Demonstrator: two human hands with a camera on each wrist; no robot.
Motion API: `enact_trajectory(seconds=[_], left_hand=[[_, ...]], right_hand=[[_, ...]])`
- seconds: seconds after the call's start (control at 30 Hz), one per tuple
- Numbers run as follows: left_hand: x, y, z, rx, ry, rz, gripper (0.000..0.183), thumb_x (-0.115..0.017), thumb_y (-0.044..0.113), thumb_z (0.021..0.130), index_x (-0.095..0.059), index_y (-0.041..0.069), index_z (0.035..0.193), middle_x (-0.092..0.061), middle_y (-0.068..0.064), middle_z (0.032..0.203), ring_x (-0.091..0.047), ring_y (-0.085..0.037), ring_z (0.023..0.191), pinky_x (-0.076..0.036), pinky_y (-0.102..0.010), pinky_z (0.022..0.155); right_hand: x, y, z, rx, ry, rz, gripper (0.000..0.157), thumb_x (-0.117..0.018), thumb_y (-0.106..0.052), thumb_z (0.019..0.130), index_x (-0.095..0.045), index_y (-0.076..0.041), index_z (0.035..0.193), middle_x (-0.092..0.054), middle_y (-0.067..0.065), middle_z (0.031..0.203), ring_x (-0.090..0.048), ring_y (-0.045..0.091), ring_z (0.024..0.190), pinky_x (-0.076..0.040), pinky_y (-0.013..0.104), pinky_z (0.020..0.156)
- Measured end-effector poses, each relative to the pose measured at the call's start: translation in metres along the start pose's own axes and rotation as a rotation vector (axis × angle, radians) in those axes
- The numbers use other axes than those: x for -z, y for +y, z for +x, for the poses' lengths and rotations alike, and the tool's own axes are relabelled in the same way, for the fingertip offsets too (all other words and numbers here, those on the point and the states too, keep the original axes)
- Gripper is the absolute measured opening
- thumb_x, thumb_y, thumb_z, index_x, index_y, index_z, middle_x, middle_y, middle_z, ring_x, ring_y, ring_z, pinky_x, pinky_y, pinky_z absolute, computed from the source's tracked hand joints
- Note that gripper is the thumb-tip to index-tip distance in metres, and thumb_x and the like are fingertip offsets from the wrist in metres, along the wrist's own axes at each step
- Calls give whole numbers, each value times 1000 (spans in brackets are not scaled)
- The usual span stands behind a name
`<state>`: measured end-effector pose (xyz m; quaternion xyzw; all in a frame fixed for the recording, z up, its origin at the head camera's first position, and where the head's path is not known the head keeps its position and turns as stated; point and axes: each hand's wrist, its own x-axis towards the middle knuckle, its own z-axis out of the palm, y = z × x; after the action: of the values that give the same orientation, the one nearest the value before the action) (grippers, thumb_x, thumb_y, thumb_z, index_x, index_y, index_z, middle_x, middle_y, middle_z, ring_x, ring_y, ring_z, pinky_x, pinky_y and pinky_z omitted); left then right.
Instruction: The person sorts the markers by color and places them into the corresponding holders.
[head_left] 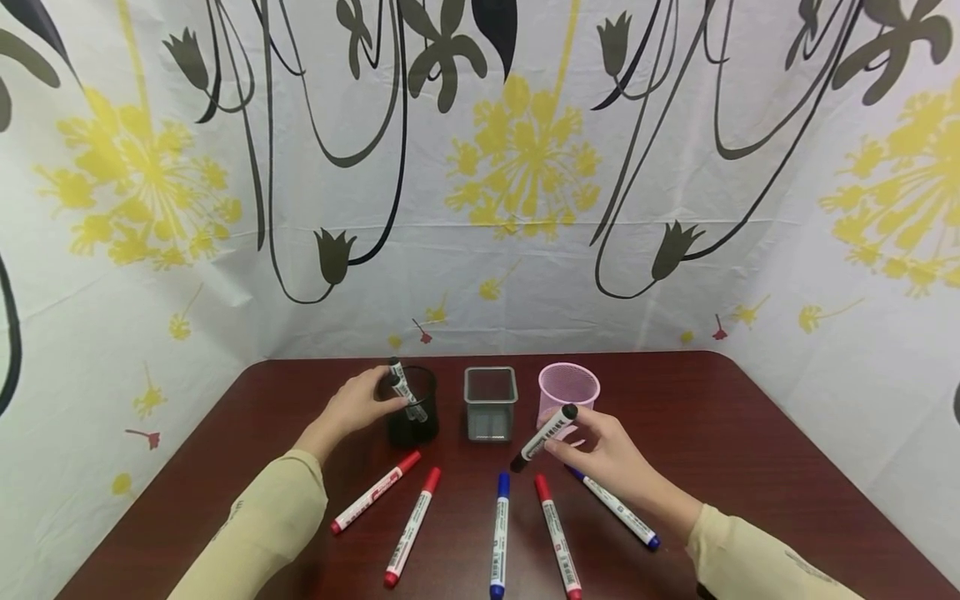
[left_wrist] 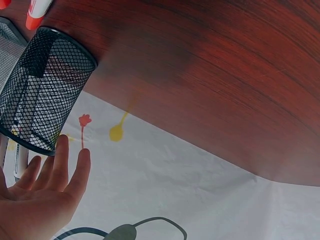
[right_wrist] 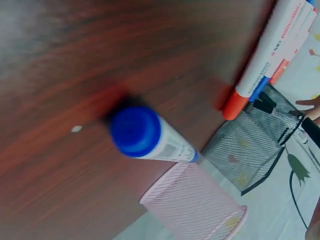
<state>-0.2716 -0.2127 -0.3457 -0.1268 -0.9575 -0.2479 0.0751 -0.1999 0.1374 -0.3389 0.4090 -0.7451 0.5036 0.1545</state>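
Observation:
At the black mesh cup point(head_left: 412, 429), my left hand point(head_left: 363, 404) is at the rim with thumb and fingers apart. Two black-capped markers point(head_left: 405, 390) lean in that cup, beside the thumb and fingertips. Seen from the left wrist, the fingers point(left_wrist: 61, 165) are spread near the cup's rim. My right hand point(head_left: 600, 450) pinches another black marker point(head_left: 546, 437) between thumb and fingers, tilted, in front of the pink mesh cup point(head_left: 568, 385). Below that hand, a blue marker point(head_left: 617, 508) lies on the table.
A grey square mesh holder point(head_left: 491, 404) stands between the two round cups. On the dark red table point(head_left: 750, 467) lie red markers point(head_left: 377, 492), point(head_left: 412, 527), point(head_left: 558, 537) and another blue marker point(head_left: 500, 535). A patterned cloth point(head_left: 480, 292) hangs behind the table.

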Motion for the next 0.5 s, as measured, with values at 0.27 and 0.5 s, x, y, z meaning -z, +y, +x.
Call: enact_trajectory(seconds=[0.27,0.5], left_hand=[[1,0,0,-2,3,6,66,-64,38,78,-42,-2,126,-47,-20,121,-45,-34,108,-36,-49,86],[0,0,0,6,-7,2,67,-64,38,79,-41,-2,127,-46,-20,122,-44,-34,109,-35,-49,86]], right_hand=[[-6,-20,14,-95,-8,41,24,-63,4,77,-60,-2,101,-62,7,95,-59,19,74,-49,33,57],[-12,-21,27,-119,32,15,18,-62,2,79,-61,-5,96,-63,4,94,-58,15,73,-49,31,59]])
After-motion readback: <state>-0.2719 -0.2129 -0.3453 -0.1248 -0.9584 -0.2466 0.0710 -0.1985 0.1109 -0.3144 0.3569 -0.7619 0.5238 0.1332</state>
